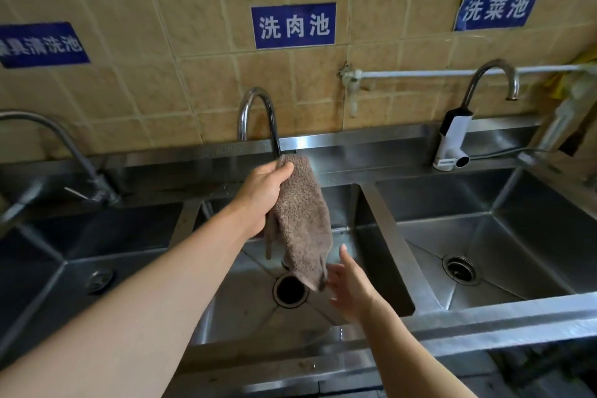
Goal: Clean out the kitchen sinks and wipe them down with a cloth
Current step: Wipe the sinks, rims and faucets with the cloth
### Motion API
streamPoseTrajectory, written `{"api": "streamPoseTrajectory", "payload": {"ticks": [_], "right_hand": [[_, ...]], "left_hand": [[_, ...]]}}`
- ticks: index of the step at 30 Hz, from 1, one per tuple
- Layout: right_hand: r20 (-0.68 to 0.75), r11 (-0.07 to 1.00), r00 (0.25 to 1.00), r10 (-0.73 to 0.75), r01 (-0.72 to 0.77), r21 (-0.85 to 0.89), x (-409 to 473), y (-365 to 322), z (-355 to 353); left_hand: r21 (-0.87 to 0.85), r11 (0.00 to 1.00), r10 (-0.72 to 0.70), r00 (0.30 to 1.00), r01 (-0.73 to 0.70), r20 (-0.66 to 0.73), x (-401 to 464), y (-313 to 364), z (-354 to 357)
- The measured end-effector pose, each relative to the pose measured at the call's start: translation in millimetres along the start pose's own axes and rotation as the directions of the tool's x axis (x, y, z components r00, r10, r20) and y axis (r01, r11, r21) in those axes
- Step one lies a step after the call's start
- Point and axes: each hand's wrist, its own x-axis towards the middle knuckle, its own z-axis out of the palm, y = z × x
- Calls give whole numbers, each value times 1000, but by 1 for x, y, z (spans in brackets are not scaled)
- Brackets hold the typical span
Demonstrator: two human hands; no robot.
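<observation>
The left hand (263,195) grips the brown cloth (300,223) at its top; soft and limp, it hangs down. The right hand (350,284), fingers relaxed, reaches for its lower corner.

I see three shiny metal sinks in a row under a tiled wall. My left hand (261,194) holds a brown cloth (300,223) up by its top, right under the middle tap (258,119). The cloth hangs down over the middle sink (371,252) and its dark drain hole (290,290). My right hand (350,284) is open, with fingers touching the cloth's bottom end.
</observation>
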Motion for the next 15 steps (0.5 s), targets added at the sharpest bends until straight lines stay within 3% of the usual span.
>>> {"api": "streamPoseTrajectory", "payload": {"ticks": [4, 7, 10, 13, 15], "right_hand": [[76, 975, 992, -100, 83, 204, -4, -14, 12], [-28, 973, 980, -197, 199, 117, 0, -19, 11], [-182, 951, 935, -304, 310, 5, -2, -26, 1], [-247, 915, 890, -384, 402, 26, -15, -41, -14], [-226, 902, 888, -400, 425, 76, -21, -53, -24]], "left_hand": [[3, 1000, 5, 998, -5, -57, -1, 5, -11], [10, 1000, 0, 994, 1, -108, -3, 3, -17], [145, 989, 41, 957, 1, -288, -3, 1, -29], [326, 941, 76, 886, 88, -458, -4, -12, -49], [346, 924, 33, 863, 166, -503, -3, -26, -60]]}}
